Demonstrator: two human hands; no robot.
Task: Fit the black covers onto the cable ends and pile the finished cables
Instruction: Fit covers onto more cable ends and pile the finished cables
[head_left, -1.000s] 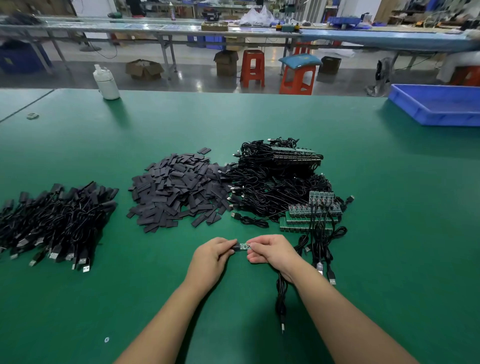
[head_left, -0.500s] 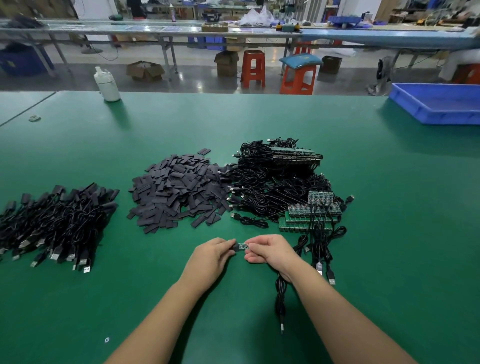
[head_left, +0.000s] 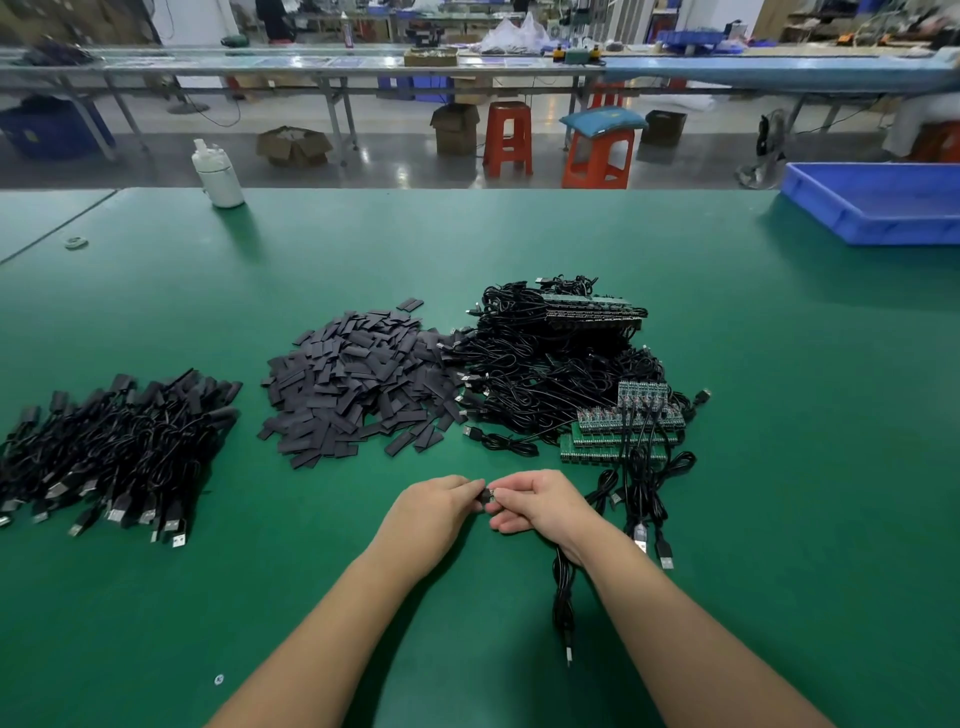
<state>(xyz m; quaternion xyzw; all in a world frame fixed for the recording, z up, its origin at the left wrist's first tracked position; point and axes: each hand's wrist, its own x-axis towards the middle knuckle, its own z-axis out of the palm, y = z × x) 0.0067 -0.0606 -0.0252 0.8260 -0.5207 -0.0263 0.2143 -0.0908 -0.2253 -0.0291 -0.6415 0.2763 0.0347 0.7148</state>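
My left hand (head_left: 434, 506) pinches a small black cover (head_left: 487, 496) at its fingertips. My right hand (head_left: 537, 501) grips the end of a black cable (head_left: 563, 597), which hangs down below my wrist to its plug on the green table (head_left: 779, 493). Both hands meet over the table's near middle, and the cable end is nearly hidden between the fingers. Loose black covers lie in a heap (head_left: 358, 379) just beyond. To the right is a tangle of bare cables with small green boards (head_left: 561, 374). A pile of covered cables (head_left: 114, 452) sits at the left.
A blue plastic tray (head_left: 878, 202) stands at the far right edge. A white bottle (head_left: 218, 174) stands at the far left edge, with a small ring (head_left: 76, 242) near it. Orange stools and workbenches lie beyond the table.
My hands have drawn closer together. The green board end that showed between them is now almost hidden under the black cover.
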